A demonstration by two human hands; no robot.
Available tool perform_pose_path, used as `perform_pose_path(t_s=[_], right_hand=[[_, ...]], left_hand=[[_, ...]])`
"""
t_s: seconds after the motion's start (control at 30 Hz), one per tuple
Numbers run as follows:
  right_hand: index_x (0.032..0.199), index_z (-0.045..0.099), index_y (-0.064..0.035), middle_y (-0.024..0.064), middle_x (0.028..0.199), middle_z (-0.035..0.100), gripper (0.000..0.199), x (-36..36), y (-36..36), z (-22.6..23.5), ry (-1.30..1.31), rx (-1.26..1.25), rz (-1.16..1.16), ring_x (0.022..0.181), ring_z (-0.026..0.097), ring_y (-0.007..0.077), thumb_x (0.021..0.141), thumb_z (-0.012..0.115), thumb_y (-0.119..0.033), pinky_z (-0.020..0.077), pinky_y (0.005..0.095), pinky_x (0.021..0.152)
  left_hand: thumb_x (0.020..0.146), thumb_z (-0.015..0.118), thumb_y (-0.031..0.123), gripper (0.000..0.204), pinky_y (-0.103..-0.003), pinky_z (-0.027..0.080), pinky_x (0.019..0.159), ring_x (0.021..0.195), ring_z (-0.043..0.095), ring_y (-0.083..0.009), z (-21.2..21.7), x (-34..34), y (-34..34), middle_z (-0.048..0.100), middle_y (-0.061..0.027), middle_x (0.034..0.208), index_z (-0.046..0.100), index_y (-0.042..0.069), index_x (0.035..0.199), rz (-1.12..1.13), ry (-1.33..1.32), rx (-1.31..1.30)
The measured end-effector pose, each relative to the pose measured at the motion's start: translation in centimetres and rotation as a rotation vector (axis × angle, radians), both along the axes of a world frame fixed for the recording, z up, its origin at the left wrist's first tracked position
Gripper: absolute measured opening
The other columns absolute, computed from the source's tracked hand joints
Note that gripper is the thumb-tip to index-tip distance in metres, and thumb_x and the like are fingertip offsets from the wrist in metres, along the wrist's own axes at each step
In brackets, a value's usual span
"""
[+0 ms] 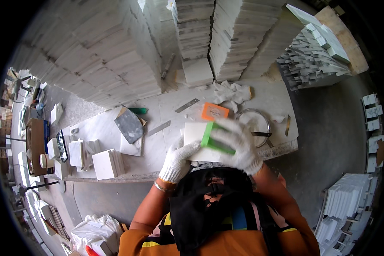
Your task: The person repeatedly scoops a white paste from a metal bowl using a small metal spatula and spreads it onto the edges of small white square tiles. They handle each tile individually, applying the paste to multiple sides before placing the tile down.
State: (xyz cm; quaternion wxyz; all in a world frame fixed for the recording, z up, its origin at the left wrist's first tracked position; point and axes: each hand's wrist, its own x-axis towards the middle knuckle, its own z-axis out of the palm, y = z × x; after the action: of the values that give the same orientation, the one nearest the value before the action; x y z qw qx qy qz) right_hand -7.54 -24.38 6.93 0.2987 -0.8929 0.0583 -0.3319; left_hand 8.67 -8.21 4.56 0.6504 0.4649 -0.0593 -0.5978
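A white stone tile (193,133) lies in front of me at the near edge of the slab-topped table. My left hand (178,160), in a white knit glove, grips its left side with the thumb on top. In my right hand (239,147), also gloved and smeared by motion, is a green hand sanding pad (207,134), held on the tile's face. Just beyond lies an orange pad (214,112) of similar size. A round metal ring (266,121) rests to the right of my right hand.
Two steel rulers (159,128) and a dark grey tile (129,126) lie to the left. Small white tile blocks (106,164) stand at the table's left end. A crumpled glove (232,91) lies beyond the orange pad. Tall tile stacks (106,64) rise along the far side.
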Motion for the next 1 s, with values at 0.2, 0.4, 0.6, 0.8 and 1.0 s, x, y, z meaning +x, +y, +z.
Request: perform_pose_path(t_s=[0.2, 0.4, 0.6, 0.8, 1.0], right_hand=[[0.132, 0.064, -0.0134, 0.0117, 0.139, 0.058, 0.061, 0.5, -0.1, 0.7, -0.022, 0.064, -0.008, 0.122, 0.059, 0.0316, 0.074, 0.081, -0.016, 0.0489, 0.0438, 0.103], [0.132, 0.065, -0.0127, 0.0100, 0.140, 0.058, 0.063, 0.7, -0.9, -0.7, -0.034, 0.016, -0.027, 0.122, 0.059, 0.0295, 0.071, 0.080, -0.021, 0.0476, 0.0446, 0.104], [0.129, 0.066, -0.0121, 0.0140, 0.139, 0.059, 0.062, 0.6, 0.0, 1.0, -0.020, 0.034, 0.009, 0.121, 0.061, 0.0321, 0.070, 0.081, -0.018, 0.0487, 0.0443, 0.104], [0.131, 0.065, -0.0103, 0.0128, 0.138, 0.060, 0.062, 1.2, -1.6, -0.8, -0.060, 0.015, -0.058, 0.121, 0.061, 0.0323, 0.072, 0.082, -0.020, 0.0482, 0.0437, 0.105], [0.131, 0.066, -0.0127, 0.0119, 0.139, 0.058, 0.062, 0.4, 1.0, 0.8, -0.041, 0.015, 0.028, 0.123, 0.059, 0.0311, 0.073, 0.082, -0.022, 0.0465, 0.0452, 0.106]], left_hand=[[0.093, 0.065, 0.015, 0.045, -0.027, 0.053, 0.060, 0.081, 0.067, -0.0156, 1.3, -0.1, -0.7, 0.068, -0.0085, 0.110, 0.054, -0.003, 0.134, 0.084, 0.044, -0.050], [0.094, 0.066, 0.014, 0.044, -0.026, 0.051, 0.060, 0.085, 0.067, -0.0138, 0.0, 0.0, -0.5, 0.069, -0.0062, 0.110, 0.055, -0.002, 0.134, 0.035, 0.031, -0.040], [0.095, 0.066, 0.015, 0.042, -0.026, 0.052, 0.067, 0.088, 0.067, -0.0140, 0.4, 0.7, -0.5, 0.069, -0.0071, 0.111, 0.056, -0.002, 0.132, 0.081, 0.080, -0.066], [0.095, 0.066, 0.011, 0.043, -0.030, 0.052, 0.088, 0.102, 0.067, -0.0177, 0.8, 0.2, -0.7, 0.067, -0.0103, 0.118, 0.054, -0.005, 0.133, 0.062, 0.083, -0.052], [0.095, 0.066, 0.011, 0.043, -0.029, 0.052, 0.086, 0.101, 0.066, -0.0171, -0.1, 1.3, -0.1, 0.067, -0.0105, 0.118, 0.054, -0.003, 0.134, 0.036, 0.098, -0.050]])
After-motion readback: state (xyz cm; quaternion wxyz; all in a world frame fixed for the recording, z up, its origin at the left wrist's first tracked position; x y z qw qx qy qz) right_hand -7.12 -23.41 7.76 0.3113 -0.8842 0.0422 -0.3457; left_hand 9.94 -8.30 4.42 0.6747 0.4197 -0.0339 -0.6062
